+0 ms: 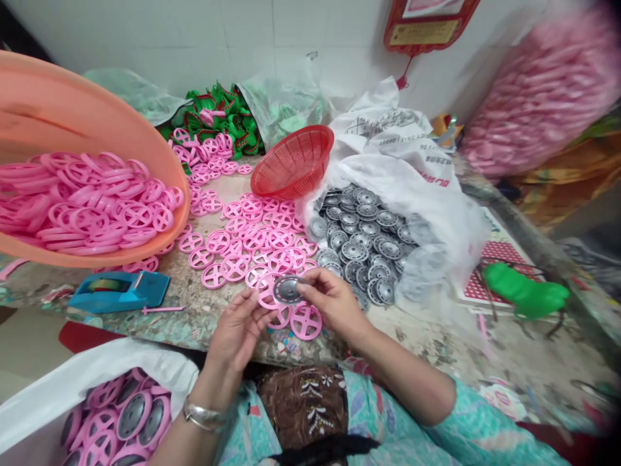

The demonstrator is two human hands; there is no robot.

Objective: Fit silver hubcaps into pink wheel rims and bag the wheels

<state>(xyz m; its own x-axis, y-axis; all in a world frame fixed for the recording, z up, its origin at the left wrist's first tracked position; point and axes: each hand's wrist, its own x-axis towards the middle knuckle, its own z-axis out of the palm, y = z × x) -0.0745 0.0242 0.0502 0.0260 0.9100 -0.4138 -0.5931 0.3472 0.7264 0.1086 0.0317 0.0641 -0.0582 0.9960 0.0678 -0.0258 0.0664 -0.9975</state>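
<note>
In front of my body, both hands meet over the near edge of the table. My right hand [334, 304] pinches a grey plastic wheel disc [288, 290] between thumb and fingers. A pink spoked wheel [264, 299] is gripped at its left side by the fingertips of my left hand [237, 330]. The grey disc overlaps the pink wheel's right part; whether they touch cannot be made out. Loose pink wheels [257, 236] lie spread just beyond my hands. To their right, a heap of grey discs [361, 239] spills from a white plastic bag [427, 188].
An orange basin [160, 149] of pink wheels tilts at left, near a blue tape dispenser [119, 291]. A red basket [294, 162] leans behind. Below left, a white sack [160, 362] holds wheels with grey discs fitted. A green object [526, 291] lies at right.
</note>
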